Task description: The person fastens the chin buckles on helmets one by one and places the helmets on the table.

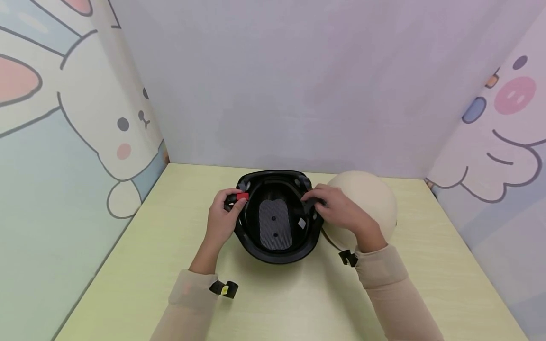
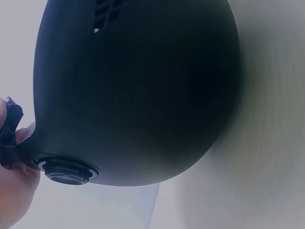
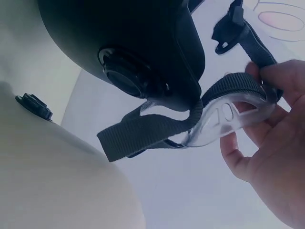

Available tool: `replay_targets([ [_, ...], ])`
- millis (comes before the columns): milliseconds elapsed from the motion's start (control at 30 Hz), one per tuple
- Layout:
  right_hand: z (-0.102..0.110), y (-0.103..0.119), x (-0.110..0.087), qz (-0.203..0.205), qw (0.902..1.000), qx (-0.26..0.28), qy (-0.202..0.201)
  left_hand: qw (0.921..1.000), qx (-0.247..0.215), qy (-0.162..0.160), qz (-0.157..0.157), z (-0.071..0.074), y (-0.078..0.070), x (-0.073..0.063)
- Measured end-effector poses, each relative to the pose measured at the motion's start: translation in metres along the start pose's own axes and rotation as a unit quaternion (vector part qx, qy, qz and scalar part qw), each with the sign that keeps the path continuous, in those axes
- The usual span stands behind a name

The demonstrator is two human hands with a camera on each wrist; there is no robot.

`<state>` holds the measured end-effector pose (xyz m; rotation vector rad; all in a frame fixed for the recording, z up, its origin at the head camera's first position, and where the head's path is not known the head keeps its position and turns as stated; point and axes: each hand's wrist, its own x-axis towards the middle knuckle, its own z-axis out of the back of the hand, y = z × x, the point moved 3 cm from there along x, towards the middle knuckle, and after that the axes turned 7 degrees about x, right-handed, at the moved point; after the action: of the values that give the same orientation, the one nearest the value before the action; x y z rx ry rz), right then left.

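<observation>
A black helmet (image 1: 275, 225) lies with its hollow side up on the table. At its left rim my left hand (image 1: 219, 220) grips a red and black buckle (image 1: 242, 195). My right hand (image 1: 341, 208), over the right rim, pinches a dark webbing strap (image 3: 257, 47) between thumb and fingers. A black buckle end (image 3: 228, 32) hangs on that strap. Beside those fingers, a clear plastic chin piece (image 3: 224, 121) is attached to the webbing. The left wrist view is mostly filled by the helmet's dark outer shell (image 2: 138, 95); only part of the left hand shows there.
A cream helmet (image 1: 368, 199) rests dome up on the table (image 1: 170, 237), right behind my right forearm. Its thin strap (image 1: 330, 240) runs toward the black helmet. Curtains with cartoon animals stand at both sides, and a plain pale curtain (image 1: 277, 85) hangs behind.
</observation>
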<state>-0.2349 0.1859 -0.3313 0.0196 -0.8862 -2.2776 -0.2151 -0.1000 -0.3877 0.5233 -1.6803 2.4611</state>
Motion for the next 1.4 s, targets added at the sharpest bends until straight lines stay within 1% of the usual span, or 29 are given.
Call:
replay_targets([
  [67,-0.002,0.0,0.0,0.003,1.0,-0.001,0.004,1.0,0.005,0.001,0.005,0.0,0.0,0.0],
  [200,-0.005,0.002,0.001,-0.005,0.9999,0.003,0.011,0.9999,0.013,-0.001,-0.004,0.0,-0.002,-0.001],
  [333,-0.007,0.002,0.0,-0.016,0.9993,0.033,0.011,0.9999,0.008,-0.005,-0.011,0.001,-0.002,-0.002],
  [467,-0.008,0.001,0.0,-0.007,0.9985,0.054,0.005,0.9999,0.006,-0.008,-0.008,0.0,-0.002,-0.003],
  [700,-0.009,0.0,0.0,0.008,0.9981,0.061,-0.009,0.9999,0.006,-0.011,-0.008,0.001,0.0,-0.003],
  [900,-0.012,-0.003,-0.001,-0.016,0.9956,0.092,-0.013,0.9999,0.004,-0.011,-0.004,0.001,-0.001,-0.003],
  [1033,-0.017,-0.006,-0.002,-0.017,0.9903,0.136,-0.022,0.9999,0.003,-0.014,-0.001,0.001,-0.001,-0.004],
  [1200,-0.023,-0.007,-0.002,-0.006,0.9764,0.213,-0.032,0.9998,0.005,-0.016,-0.005,0.001,-0.001,-0.004],
  [1267,-0.025,-0.006,-0.002,-0.008,0.9731,0.228,-0.034,0.9998,0.006,-0.017,-0.01,0.001,-0.002,-0.004],
  [1400,-0.025,-0.004,-0.001,-0.02,0.9708,0.237,-0.034,0.9995,0.007,-0.021,-0.021,0.001,-0.004,-0.003],
])
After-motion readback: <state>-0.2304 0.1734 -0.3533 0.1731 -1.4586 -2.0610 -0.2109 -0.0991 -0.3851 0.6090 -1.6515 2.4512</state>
